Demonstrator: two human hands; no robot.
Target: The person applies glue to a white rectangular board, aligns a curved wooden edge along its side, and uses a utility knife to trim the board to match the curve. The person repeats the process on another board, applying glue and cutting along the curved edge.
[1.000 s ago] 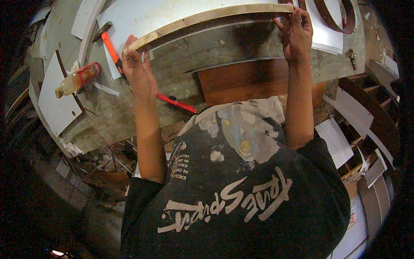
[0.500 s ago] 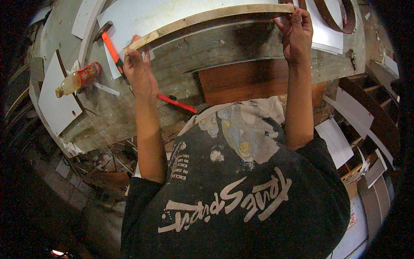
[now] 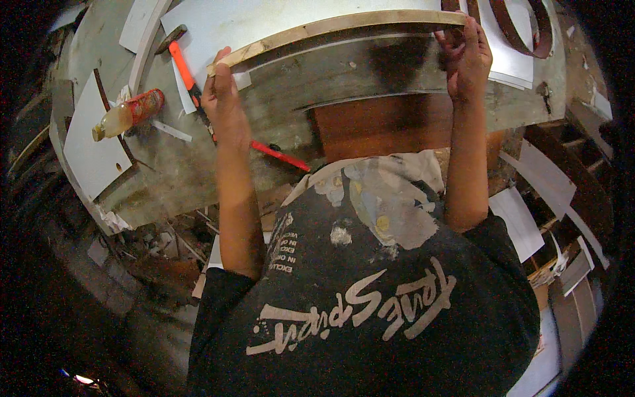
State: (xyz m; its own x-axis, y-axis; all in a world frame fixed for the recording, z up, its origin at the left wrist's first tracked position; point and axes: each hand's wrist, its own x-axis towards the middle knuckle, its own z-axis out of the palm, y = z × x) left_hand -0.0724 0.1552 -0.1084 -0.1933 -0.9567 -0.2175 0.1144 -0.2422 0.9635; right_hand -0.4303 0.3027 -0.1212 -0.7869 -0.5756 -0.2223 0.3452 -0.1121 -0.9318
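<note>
A long, narrow pale wooden strip [image 3: 344, 26], bowed in this view, is held up over the workbench between my two hands. My left hand [image 3: 225, 106] grips its left end between thumb and fingers. At the opposite end, my right hand [image 3: 468, 63] pinches the strip, with the thumb on the near side. Beneath and beyond the strip lies a large white sheet [image 3: 231, 26]. Just left of my left hand rests a hammer [image 3: 182, 65] with an orange and black handle. A red bar-like tool [image 3: 284, 157] lies by my left forearm, partly hidden behind it.
A bottle [image 3: 129, 114] with a red label lies on the bench [image 3: 284, 99] at left, next to a white panel [image 3: 99, 139]. Dark curved strips [image 3: 516, 36] sit at the far right. White offcuts [image 3: 516, 225] and scraps crowd below the bench on the right.
The wooden strip's left end sits a little higher and further right against the bench, still held in both hands. The whole view has shifted slightly.
</note>
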